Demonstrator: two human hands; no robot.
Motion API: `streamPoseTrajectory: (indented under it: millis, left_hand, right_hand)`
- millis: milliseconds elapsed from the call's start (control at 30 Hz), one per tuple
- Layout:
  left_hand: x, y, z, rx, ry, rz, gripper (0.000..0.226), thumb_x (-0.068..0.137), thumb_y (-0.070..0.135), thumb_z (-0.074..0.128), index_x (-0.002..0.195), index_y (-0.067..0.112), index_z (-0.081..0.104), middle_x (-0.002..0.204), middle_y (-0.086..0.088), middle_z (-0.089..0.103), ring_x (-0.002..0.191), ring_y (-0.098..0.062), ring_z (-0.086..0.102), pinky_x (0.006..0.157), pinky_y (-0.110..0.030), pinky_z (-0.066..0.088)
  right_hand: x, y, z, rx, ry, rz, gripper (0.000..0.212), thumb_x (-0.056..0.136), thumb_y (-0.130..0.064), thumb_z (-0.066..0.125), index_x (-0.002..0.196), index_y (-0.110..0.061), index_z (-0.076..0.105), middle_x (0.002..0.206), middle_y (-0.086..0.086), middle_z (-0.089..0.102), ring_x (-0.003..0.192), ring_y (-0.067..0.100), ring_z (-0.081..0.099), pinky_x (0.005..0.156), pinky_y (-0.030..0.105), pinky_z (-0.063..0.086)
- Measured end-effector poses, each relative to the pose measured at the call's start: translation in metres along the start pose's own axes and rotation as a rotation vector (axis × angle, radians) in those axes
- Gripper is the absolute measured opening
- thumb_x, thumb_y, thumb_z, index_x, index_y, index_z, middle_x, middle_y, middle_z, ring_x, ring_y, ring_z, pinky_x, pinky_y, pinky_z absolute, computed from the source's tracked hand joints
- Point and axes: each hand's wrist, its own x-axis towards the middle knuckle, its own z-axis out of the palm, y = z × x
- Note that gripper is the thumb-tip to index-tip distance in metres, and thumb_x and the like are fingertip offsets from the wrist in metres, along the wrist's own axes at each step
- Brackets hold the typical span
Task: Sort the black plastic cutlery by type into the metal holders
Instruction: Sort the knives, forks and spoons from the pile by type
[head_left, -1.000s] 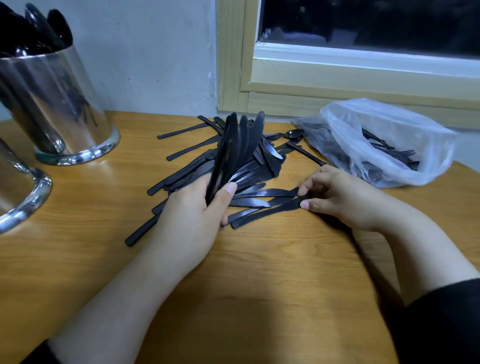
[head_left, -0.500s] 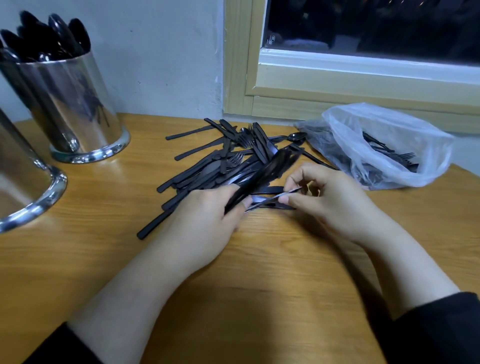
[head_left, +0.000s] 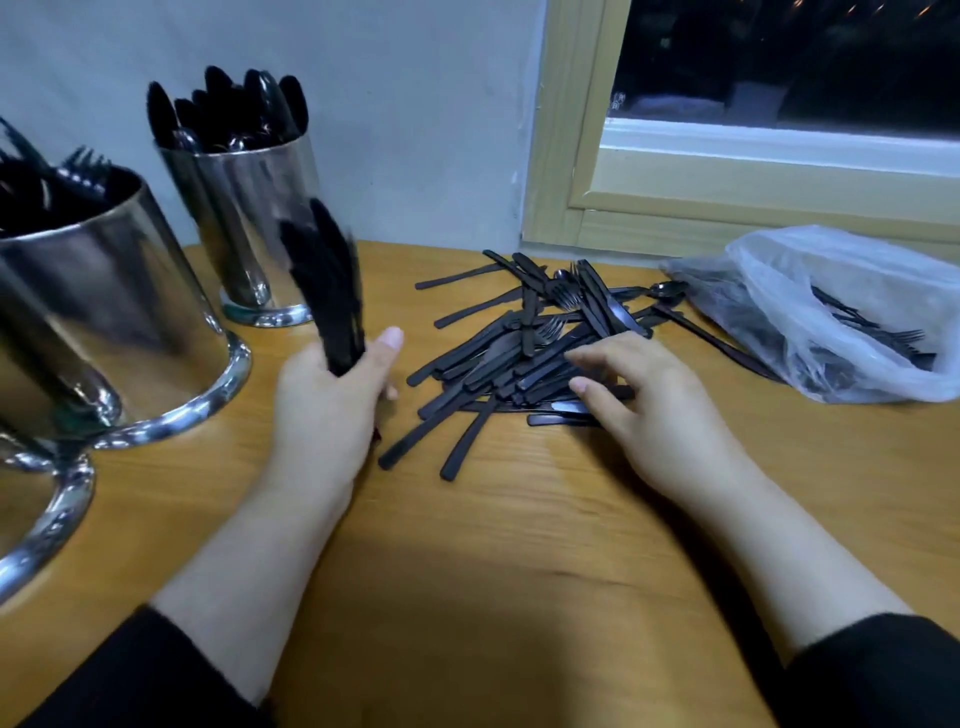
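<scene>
Nearest the camera, two bare forearms in dark sleeves reach out over the wooden table (head_left: 519, 545). The left hand (head_left: 324, 410) has its fingers and thumb wrapped round the handles of a bundle of knives (head_left: 327, 291), held upright and blurred, just in front of the holders. The right hand (head_left: 649, 405) lies with loosely spread, relaxed fingers on the near edge of the loose pile (head_left: 524, 348), gripping nothing as far as can be seen. That pile of black plastic cutlery sits mid-table, a tangle of knives with a few forks and at least one spoon showing. The pieces look light, thin and somewhat springy, smooth enough to slide over one another, so a bundle is best gripped firmly round the handles near the middle, and single pieces pinched by the handle end. At the left stand the metal holders: the lowest holder (head_left: 36, 514), only partly in frame, the fork holder (head_left: 109, 317) behind it, and farther back the rear holder (head_left: 249, 208) filled with rounded black ends. Far right, against the window frame (head_left: 566, 156), a clear plastic bag (head_left: 831, 312) holds more cutlery.
</scene>
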Motion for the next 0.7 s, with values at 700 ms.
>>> streamPoseTrajectory:
  millis: [700]
  left_hand:
    - [-0.033, 0.009, 0.042, 0.098, -0.365, -0.05, 0.026, 0.101, 0.046, 0.057, 0.087, 0.024, 0.062, 0.072, 0.004, 0.074, 0.066, 0.001, 0.064, 0.067, -0.03, 0.043]
  right_hand:
    - [-0.002, -0.01, 0.007, -0.227, 0.001, 0.379, 0.034, 0.083, -0.06, 0.067, 0.094, -0.028, 0.063, 0.094, -0.009, 0.057, 0.096, 0.018, 0.055, 0.087, 0.039, 0.046]
